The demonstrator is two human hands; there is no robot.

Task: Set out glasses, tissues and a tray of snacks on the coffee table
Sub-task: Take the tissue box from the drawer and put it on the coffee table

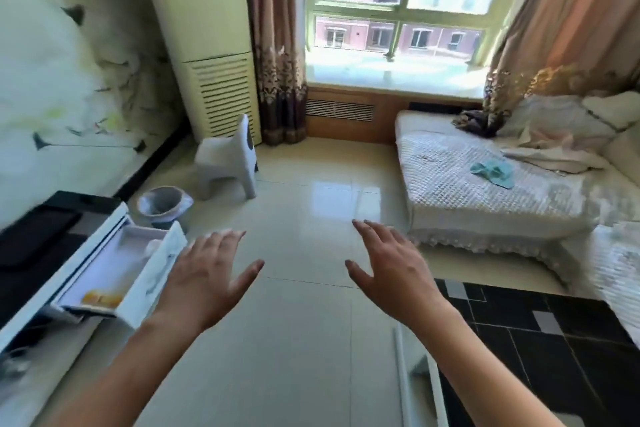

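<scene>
Both bare forearms reach forward from the near edge over the glossy cream tiled floor (304, 204), palms turned down. The left hand (204, 281) hangs just right of an open white drawer (121, 270), its fingers (221, 239) straight and spread wide, thumb splayed out to the right, holding nothing. The right hand (391, 270) mirrors it a little way to the right, fingers (374, 232) likewise straight and spread, thumb pointing left toward the other hand, also holding nothing. The two hands are apart, with bare floor between them. The drawer juts out from a low white cabinet with a black top (45, 246) on the left, and some blurred yellow-orange pieces (102, 298) lie at its near end; what they are cannot be told. Farther left stand a small grey bin lined with a bag (162, 206), a grey plastic stool (228, 163) and a tall cream floor-standing air conditioner (204, 35). On the right a sofa under a white quilted cover (478, 191) carries a crumpled teal cloth (493, 173). At the near right is a black surface with grey squares (540, 340). No glasses, tissues or tray can be made out.
</scene>
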